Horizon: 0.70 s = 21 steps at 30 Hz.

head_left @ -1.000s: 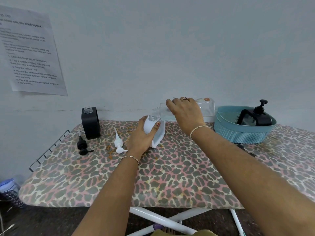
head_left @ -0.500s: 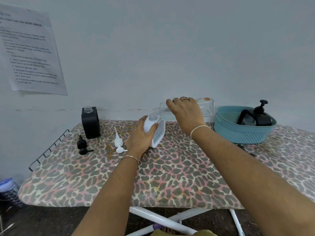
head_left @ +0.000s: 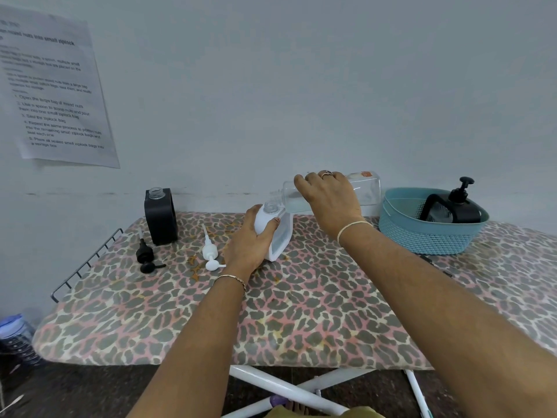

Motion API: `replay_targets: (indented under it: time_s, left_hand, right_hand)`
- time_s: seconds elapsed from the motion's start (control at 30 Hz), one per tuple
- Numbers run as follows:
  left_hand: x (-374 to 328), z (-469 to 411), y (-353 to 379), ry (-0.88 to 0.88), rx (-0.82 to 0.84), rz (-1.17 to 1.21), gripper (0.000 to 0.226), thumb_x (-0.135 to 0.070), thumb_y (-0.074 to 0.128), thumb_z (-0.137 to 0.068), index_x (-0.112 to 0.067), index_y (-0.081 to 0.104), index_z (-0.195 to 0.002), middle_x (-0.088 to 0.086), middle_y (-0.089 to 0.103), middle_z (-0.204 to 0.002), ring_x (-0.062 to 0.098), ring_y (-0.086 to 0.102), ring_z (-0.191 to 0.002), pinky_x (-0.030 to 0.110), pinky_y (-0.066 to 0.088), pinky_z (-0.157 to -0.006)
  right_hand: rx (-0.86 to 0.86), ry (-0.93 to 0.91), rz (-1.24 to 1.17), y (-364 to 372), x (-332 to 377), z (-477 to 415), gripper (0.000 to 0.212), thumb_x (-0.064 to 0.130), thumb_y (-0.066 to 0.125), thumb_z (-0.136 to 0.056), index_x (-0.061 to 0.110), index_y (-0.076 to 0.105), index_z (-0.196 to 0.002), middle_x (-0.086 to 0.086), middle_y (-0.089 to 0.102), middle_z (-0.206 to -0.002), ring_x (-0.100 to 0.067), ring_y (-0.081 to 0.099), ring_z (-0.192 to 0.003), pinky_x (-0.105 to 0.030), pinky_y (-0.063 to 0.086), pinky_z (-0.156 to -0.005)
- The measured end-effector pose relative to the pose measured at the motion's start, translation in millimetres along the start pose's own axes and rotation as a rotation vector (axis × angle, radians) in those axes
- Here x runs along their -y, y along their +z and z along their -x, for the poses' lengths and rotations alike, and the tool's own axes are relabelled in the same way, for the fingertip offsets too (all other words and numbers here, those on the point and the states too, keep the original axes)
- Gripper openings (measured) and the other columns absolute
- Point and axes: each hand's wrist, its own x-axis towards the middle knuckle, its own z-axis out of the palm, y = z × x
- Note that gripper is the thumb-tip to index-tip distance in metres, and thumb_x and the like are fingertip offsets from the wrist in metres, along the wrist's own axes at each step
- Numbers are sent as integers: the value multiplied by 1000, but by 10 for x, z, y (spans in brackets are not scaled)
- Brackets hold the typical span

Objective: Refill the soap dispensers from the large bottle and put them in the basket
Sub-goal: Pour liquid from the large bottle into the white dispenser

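My left hand (head_left: 251, 241) grips a white soap dispenser (head_left: 280, 236) with its cap off, standing on the leopard-print board (head_left: 301, 312). My right hand (head_left: 330, 200) holds the large clear bottle (head_left: 366, 191) tipped on its side, its neck just over the dispenser's open mouth. The white pump (head_left: 210, 251) lies left of my left hand. A black dispenser (head_left: 161, 215) stands uncapped at the back left, its black pump (head_left: 146, 257) lying in front of it. Another black dispenser (head_left: 452, 209) with its pump on sits in the teal basket (head_left: 422, 236) at the right.
A wire rack (head_left: 87, 263) sticks out at the board's left end. A printed sheet (head_left: 54, 92) hangs on the wall. A small blue-lidded bottle (head_left: 15, 336) stands on the floor at the lower left. White legs (head_left: 286, 387) cross under the board.
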Motion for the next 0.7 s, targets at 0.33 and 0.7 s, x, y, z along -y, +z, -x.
replay_targets:
  time_s: [0.33, 0.7]
  left_hand:
    - [-3, -3, 1, -1, 3, 8, 48, -66, 44, -86, -52, 32, -130, -9, 58, -121, 24, 58, -105, 47, 48, -93]
    - [-1, -13, -8, -8, 22, 18, 47, -66, 44, -86, -54, 31, -129, -9, 58, -119, 24, 58, -105, 47, 49, -93]
  right_hand:
    - [-9, -4, 3, 16, -9, -12, 63, -2, 67, -72, 14, 41, -127, -4, 61, -100, -24, 59, -86, -33, 43, -77]
    - [8, 16, -53, 32, -31, 24, 70, -4, 67, -69, 14, 37, -130, -3, 59, -102, -23, 57, -87, -32, 43, -78]
